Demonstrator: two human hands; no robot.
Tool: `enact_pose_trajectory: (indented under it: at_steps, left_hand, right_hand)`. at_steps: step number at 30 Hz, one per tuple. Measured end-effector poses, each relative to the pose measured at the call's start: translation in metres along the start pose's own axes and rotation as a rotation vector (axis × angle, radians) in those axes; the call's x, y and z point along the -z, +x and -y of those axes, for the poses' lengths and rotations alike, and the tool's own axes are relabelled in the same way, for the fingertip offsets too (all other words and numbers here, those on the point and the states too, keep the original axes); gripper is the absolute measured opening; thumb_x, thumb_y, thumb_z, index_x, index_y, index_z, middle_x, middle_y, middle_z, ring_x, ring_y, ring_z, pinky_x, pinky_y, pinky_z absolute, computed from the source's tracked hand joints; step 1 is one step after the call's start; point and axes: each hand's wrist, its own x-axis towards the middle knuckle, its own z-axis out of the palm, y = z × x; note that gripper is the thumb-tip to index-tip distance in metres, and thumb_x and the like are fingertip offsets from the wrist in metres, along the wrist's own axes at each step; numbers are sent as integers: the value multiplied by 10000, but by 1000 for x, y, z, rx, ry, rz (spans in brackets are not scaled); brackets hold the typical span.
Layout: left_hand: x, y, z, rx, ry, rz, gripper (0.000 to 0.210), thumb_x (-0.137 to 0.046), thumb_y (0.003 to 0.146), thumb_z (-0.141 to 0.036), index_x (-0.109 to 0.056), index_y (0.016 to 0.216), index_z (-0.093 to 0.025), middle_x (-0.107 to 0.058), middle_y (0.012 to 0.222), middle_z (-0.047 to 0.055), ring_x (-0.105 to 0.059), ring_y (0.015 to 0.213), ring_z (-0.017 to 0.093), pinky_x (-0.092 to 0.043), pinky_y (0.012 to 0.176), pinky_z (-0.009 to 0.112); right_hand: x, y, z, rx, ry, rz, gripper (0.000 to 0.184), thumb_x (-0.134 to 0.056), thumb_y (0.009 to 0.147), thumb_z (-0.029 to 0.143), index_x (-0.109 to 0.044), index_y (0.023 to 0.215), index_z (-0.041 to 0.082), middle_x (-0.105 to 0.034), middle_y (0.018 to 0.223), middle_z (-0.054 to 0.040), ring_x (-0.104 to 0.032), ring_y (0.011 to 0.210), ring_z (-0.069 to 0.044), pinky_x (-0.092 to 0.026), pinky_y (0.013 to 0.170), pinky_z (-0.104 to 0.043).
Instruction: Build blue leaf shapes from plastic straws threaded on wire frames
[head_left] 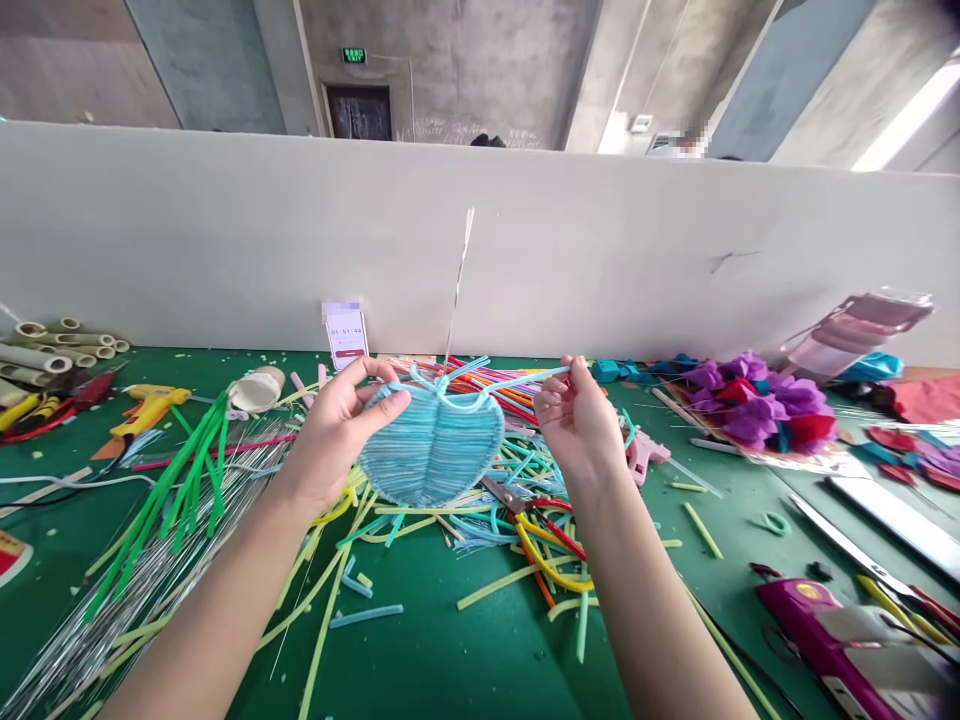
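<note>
A blue heart-shaped piece, made of rows of fuzzy pipe cleaners, hangs upright above the table. My left hand pinches its upper left edge between thumb and fingers. Along the top edge runs a light blue pipe cleaner, its free end stretched off to the right. That end is gripped in the closed fingers of my right hand. Twisted thin wire rises from the notch at the top, with short blue ends around its base.
Beneath lie loose pipe cleaners and yellow-handled scissors. At left are a yellow glue gun, wires and bamboo tubes. Purple and red petals, a bottle and a magenta device lie right. A phone leans on the partition.
</note>
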Motion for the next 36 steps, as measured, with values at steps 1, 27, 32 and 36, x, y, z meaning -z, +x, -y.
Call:
enact_pose_trajectory:
  at_steps: [1,27,32,36]
  left_hand:
    - [-1,0,2,1,-1,8,232,-785,798,-283,-573,876,-230,-617,746,-39,-552,616,98,-435,586,201]
    - [10,-70,66,580,-148,100,441,-696,840,-522,-680,1154,-212,-730,847,46,-676,793,211,-513,685,282]
    - [29,-67,76,621,115,147,374,-743,791,-544,-750,872,-178,-691,728,30,-616,698,177,-482,624,249]
    - [36,-65,78,546,102,239,278,-733,830,-468,-725,900,-199,-658,757,4,-581,702,152,-467,627,227]
  right_hand:
    - [0,0,-1,25,14,-24,297,-495,1029,218,-608,763,151,-451,537,91,-418,415,-11,-353,374,-99]
    - [98,-61,-55,-453,-599,332,344,-757,812,498,-774,1014,221,-696,800,0,-615,732,-152,-482,691,-242]
    - [102,-59,-58,-435,-658,265,342,-787,768,499,-794,940,204,-648,733,9,-559,691,-139,-441,644,-226]
    - [99,-63,-60,-413,-714,260,332,-773,771,505,-801,932,216,-646,749,6,-553,724,-153,-432,656,-232]
